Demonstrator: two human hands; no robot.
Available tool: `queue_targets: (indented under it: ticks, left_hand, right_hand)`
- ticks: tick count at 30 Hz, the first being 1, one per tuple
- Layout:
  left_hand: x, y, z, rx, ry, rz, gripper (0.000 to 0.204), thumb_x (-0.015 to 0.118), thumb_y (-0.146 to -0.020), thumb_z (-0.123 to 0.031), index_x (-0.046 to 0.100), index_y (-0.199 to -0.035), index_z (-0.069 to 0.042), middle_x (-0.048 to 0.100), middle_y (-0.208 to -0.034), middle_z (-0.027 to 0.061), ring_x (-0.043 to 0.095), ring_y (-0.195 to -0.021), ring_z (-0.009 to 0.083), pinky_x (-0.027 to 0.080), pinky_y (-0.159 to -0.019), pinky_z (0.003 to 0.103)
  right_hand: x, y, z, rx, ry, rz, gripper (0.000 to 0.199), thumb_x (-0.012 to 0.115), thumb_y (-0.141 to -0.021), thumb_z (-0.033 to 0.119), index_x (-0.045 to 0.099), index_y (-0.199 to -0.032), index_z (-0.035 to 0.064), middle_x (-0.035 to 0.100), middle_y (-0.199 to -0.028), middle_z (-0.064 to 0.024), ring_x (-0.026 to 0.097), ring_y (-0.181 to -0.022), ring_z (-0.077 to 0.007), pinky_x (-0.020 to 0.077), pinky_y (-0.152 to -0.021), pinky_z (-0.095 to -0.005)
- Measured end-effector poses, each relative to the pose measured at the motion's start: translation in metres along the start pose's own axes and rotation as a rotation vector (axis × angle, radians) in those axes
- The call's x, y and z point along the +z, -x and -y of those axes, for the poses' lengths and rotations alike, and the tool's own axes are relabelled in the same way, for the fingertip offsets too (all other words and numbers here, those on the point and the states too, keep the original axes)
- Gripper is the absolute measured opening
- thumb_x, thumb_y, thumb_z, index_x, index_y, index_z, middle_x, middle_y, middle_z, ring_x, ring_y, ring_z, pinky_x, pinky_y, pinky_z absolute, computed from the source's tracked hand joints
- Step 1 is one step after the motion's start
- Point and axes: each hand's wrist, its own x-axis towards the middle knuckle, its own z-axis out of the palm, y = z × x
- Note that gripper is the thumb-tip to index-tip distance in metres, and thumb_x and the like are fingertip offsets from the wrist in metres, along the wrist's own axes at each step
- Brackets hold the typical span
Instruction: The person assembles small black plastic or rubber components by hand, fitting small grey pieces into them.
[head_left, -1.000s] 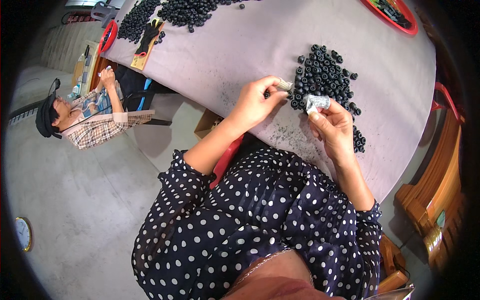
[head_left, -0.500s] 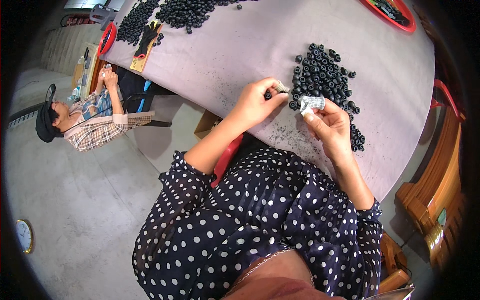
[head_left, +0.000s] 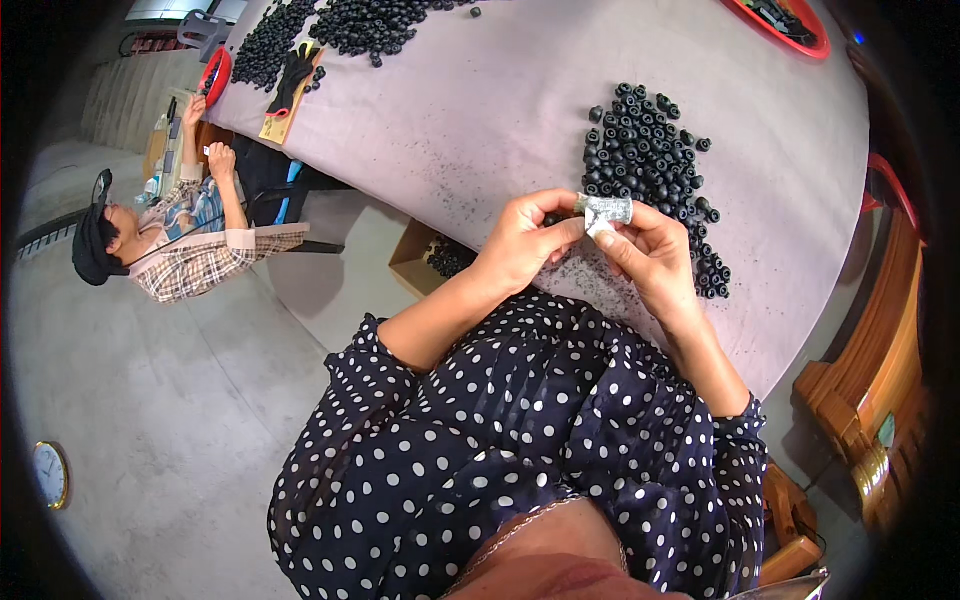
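Note:
My left hand [head_left: 520, 240] and my right hand [head_left: 652, 252] meet fingertip to fingertip over the near part of the table. Grey-silver wrapping [head_left: 608, 209] covers the tip of my right index finger. By my right thumb shows a small white piece [head_left: 597, 224]; what that pinch holds is hard to make out. Closed too, my left fingers curl around a small black part, now mostly hidden by them. Just beyond my hands lies a pile of small black ring-like parts [head_left: 640, 150], several with holes visible.
Dark crumbs are scattered on the cloth-covered table [head_left: 480, 110]. Bigger heaps of black parts [head_left: 370, 25], a black glove [head_left: 293, 78] and a red bowl [head_left: 215, 75] sit far left. A red tray [head_left: 790, 30] stands far right. A cardboard box [head_left: 410, 262] is below the edge; a person [head_left: 190, 240] sits left.
My left hand has moved right and nearer to me, and its fingertips now meet those of my right hand. My right hand has shifted slightly left. The other person's hand reaches toward the red bowl.

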Motion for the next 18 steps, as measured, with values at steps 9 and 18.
queue_targets:
  ticks: [9,18]
  left_hand:
    - [-0.014,0.003,-0.011,-0.216,0.697,0.081,0.016,0.053,-0.088,-0.014,0.054,-0.100,-0.002,0.056,-0.086,0.0034,0.044,-0.061,0.0055,0.038,-0.051,0.017]
    - [-0.006,0.008,-0.013,-0.272,0.812,0.024,0.011,0.053,-0.088,-0.014,0.053,-0.094,-0.005,0.055,-0.085,0.0041,0.045,-0.059,0.0047,0.038,-0.049,0.017]
  right_hand:
    - [0.001,-0.001,0.004,-0.005,-0.047,0.024,0.030,0.062,-0.080,0.000,0.055,-0.109,-0.0022,0.057,-0.092,-0.0014,0.053,-0.079,-0.0052,0.0446,-0.071,-0.0187]
    - [0.005,-0.002,0.001,-0.009,-0.086,0.056,0.030,0.062,-0.079,-0.002,0.054,-0.108,-0.0017,0.056,-0.090,-0.0015,0.055,-0.080,-0.0068,0.0454,-0.074,-0.0198]
